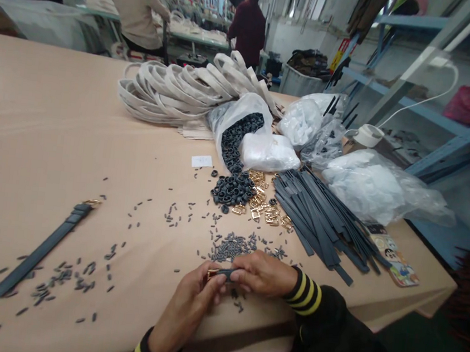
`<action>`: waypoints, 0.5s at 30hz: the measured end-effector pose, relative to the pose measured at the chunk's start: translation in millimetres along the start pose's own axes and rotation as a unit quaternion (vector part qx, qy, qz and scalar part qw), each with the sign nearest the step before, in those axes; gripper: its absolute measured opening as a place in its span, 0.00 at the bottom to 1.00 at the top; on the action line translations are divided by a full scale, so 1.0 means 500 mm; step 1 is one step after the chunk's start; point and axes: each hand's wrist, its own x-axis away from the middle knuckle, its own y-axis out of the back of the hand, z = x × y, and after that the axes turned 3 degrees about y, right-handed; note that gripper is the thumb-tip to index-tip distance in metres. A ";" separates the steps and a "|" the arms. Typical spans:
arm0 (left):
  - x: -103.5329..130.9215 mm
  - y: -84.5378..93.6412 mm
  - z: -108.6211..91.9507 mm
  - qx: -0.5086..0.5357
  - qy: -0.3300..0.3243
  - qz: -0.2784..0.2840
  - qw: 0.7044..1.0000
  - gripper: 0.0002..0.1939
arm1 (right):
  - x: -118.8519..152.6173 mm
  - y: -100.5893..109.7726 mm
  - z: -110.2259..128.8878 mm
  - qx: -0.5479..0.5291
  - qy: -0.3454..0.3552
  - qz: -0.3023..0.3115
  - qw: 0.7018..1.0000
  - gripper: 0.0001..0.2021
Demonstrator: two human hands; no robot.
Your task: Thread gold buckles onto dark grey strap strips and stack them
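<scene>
My left hand (pixel 185 308) pinches a small gold buckle (pixel 212 273) at the table's front edge. My right hand (pixel 264 274) holds the end of a dark strap (pixel 225 273) that meets the buckle between my fingers. Just beyond my hands lies a heap of small dark pins (pixel 231 245). A finished dark strap with a gold buckle (pixel 42 248) lies flat to the left. Loose gold buckles (pixel 263 207) and a pile of dark rings (pixel 233 190) sit further back, with a bundle of dark straps (pixel 322 221) to the right.
A clear bag of dark rings (pixel 239 134), other plastic bags (pixel 368 184) and a stack of white belts (pixel 185 89) fill the back of the tan table (pixel 34 121). A sticker card (pixel 396 260) lies near the right edge. Two people stand at far tables. Blue shelving (pixel 453 137) is on the right.
</scene>
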 end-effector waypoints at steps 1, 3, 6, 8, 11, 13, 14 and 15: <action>-0.004 0.006 0.000 0.020 0.014 0.014 1.000 0.12 | -0.010 0.011 -0.004 -0.009 0.005 0.023 1.000 0.12; -0.010 0.012 -0.003 0.045 0.035 -0.002 0.998 0.13 | -0.035 0.035 -0.011 0.006 0.011 0.048 0.999 0.11; -0.017 0.008 -0.009 0.067 0.046 -0.051 0.995 0.13 | -0.087 0.067 -0.020 0.100 -0.008 -0.022 0.995 0.09; -0.018 0.003 -0.012 0.078 0.047 -0.072 0.993 0.12 | -0.130 0.080 -0.026 0.208 -0.071 -0.119 0.968 0.09; -0.016 0.001 -0.013 0.089 0.050 -0.082 0.991 0.12 | -0.190 0.081 -0.035 0.299 -0.155 -0.183 0.923 0.10; -0.013 0.004 -0.012 0.086 0.049 -0.083 0.992 0.12 | -0.217 0.074 -0.039 0.305 -0.168 -0.181 0.920 0.10; -0.011 0.006 -0.012 0.083 0.048 -0.085 0.992 0.13 | -0.225 0.071 -0.039 0.307 -0.171 -0.180 0.919 0.09; -0.010 0.007 -0.012 0.080 0.045 -0.088 0.992 0.13 | -0.229 0.069 -0.038 0.308 -0.173 -0.178 0.918 0.09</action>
